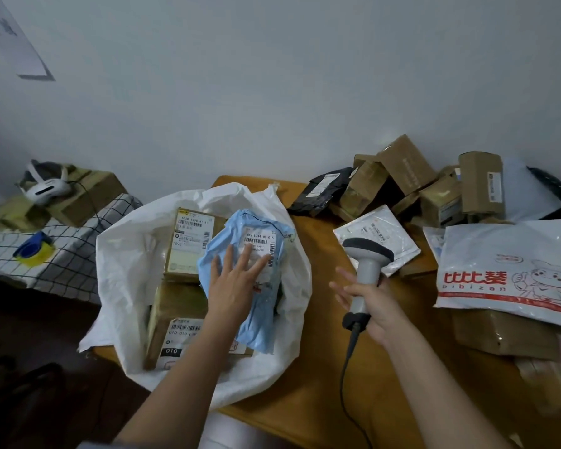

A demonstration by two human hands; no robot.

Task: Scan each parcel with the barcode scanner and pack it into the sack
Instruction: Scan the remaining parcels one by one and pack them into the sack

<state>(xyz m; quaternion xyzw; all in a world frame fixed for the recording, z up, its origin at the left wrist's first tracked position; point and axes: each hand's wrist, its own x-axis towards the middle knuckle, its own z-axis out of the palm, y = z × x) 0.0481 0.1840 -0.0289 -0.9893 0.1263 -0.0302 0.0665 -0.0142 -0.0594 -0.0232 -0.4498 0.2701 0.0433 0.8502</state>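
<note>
1. Head view: white woven sack [123, 254] lies open on the wooden worktop [321, 367]. Inside: two taped cardboard boxes with labels and a crinkled light-blue poly parcel [256, 319] on top.
2. Left hand [234, 280] rests flat on the blue parcel, fingers straight and spread.
3. Right hand [374, 306], right of the sack, grips the grey barcode scanner [366, 264] by its handle, cable hanging down.
4. Further right of the sack: unpacked brown cartons, black and white mailers.

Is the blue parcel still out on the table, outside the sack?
No, the blue parcel lies inside the open white sack on top of cardboard boxes, with the left hand resting flat on it.
</note>
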